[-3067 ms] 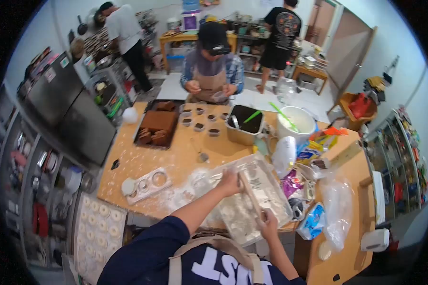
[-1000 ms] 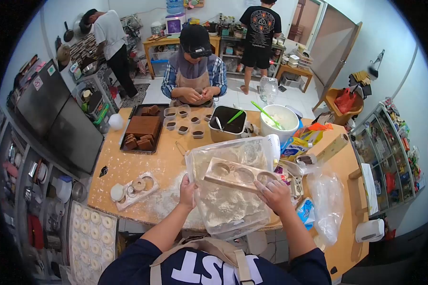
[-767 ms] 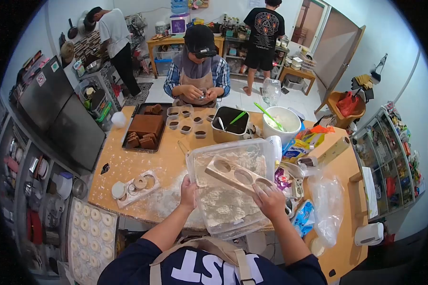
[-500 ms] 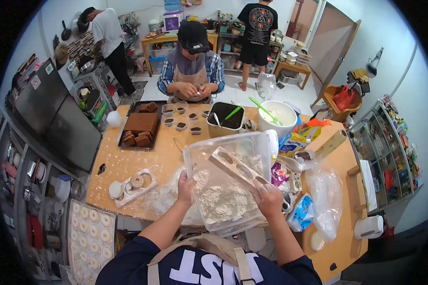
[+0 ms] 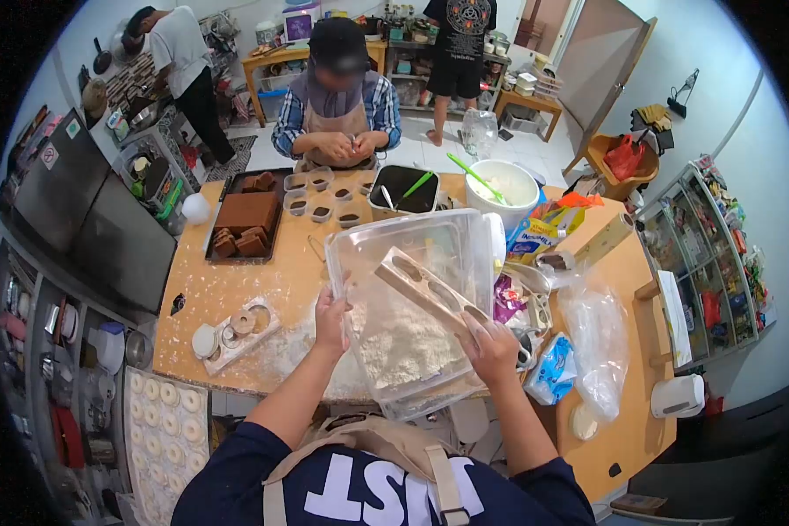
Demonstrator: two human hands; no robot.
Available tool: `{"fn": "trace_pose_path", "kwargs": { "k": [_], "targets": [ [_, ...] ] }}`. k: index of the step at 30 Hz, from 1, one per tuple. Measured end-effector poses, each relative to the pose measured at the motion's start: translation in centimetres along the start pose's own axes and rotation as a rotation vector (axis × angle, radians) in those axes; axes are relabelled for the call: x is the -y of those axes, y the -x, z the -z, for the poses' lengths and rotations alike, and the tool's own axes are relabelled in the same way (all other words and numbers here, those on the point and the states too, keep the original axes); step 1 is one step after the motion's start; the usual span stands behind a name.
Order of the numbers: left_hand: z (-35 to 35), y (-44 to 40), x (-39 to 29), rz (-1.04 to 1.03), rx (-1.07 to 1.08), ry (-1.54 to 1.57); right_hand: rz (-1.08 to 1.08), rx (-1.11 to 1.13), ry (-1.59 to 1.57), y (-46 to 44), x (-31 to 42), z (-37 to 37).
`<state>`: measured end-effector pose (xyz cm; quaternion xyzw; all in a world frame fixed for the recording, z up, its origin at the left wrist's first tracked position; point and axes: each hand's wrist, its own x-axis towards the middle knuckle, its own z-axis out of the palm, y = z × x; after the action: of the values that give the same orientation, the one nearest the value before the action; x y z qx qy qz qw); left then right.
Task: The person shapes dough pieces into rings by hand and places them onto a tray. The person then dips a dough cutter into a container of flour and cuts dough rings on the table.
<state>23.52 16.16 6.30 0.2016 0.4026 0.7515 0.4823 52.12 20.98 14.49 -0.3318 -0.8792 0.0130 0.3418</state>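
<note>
My left hand (image 5: pixel 331 321) grips the left side of a clear plastic tub (image 5: pixel 342 254). Flour (image 5: pixel 405 348) lies heaped toward the tub's near end, and the tub is tilted. In my right hand (image 5: pixel 493 352) is the near end of a wooden board with round holes (image 5: pixel 425 289), slanting over the tub. Left of the tub, a second holed board (image 5: pixel 259 333) lies on the floured table (image 5: pixel 210 298), with a ring (image 5: pixel 243 323) and a round white piece (image 5: pixel 205 341) on it.
Ring-shaped dough fills a tray (image 5: pixel 168 421) at lower left. Across the table, a co-worker (image 5: pixel 337 114) handles something small near cups (image 5: pixel 321 213) and a brown cake tray (image 5: pixel 244 215). A white bucket (image 5: pixel 502 195), packets (image 5: pixel 552 368) and a plastic bag (image 5: pixel 594 342) are on the right. Two other people stand behind.
Since the oldest frame, my left hand has moved from inside the tub to its left side. The tub has been lifted and tilted, flour has gathered nearer me, and the board has turned.
</note>
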Motion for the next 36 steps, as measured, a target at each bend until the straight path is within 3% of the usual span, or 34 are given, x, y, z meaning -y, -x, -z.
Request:
{"fn": "trace_pose_path", "kwargs": {
  "k": [2, 10, 19, 20, 25, 29, 33, 36],
  "targets": [
    [-0.4, -0.1, -0.7, 0.000, 0.006, 0.026, 0.106, -0.152, -0.029, -0.1, 0.0, 0.0],
    [-0.3, -0.5, -1.1, -0.084, 0.091, 0.021, 0.130, -0.114, -0.020, -0.5, 0.1, 0.2],
    [-2.3, 0.5, -3.2, -0.016, 0.075, 0.079, 0.264, -0.081, -0.035, -1.4, 0.4, 0.7],
    [-2.1, 0.5, -3.0, -0.014, 0.081, 0.073, 0.238, 0.003, 0.052, -1.7, 0.3, 0.5],
    [-2.4, 0.6, -2.9, 0.001, -0.002, 0.115, 0.346, -0.075, 0.043, -2.6, -0.8, -0.2],
    [0.6, -1.0, -0.6, 0.041, 0.071, 0.055, 0.341, -0.039, 0.085, -2.8, -2.0, -1.2],
    [-2.2, 0.7, -2.6, 0.031, 0.084, 0.115, 0.433, -0.111, 0.069, -4.0, -1.3, -0.8],
    [-1.5, -0.2, -2.4, 0.040, 0.113, 0.049, 0.385, -0.055, 0.157, -5.2, -2.5, -1.7]
  ]
}}
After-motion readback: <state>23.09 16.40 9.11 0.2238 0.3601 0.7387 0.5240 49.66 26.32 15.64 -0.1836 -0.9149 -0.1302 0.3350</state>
